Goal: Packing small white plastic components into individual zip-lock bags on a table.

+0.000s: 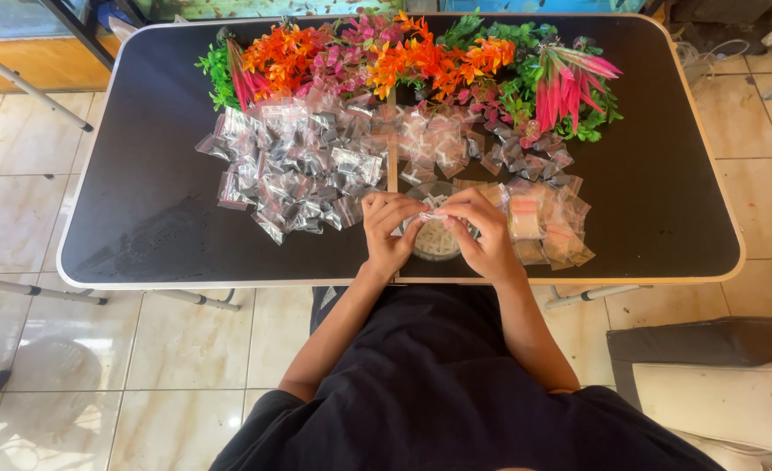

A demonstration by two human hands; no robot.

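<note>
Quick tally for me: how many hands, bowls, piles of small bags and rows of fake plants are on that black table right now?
Hands: 2, left hand and right hand, pinching one small clear bag
Bowl: 1
Filled bag pile: 1
Flat bag pile: 1
Row of fake plants: 1
Total: 7, on the black table

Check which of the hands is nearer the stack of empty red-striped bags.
Right. The right hand sits just beside the empty bags, nearly touching. The left hand is farther off, across the bowl, nearer the filled bags.
</note>
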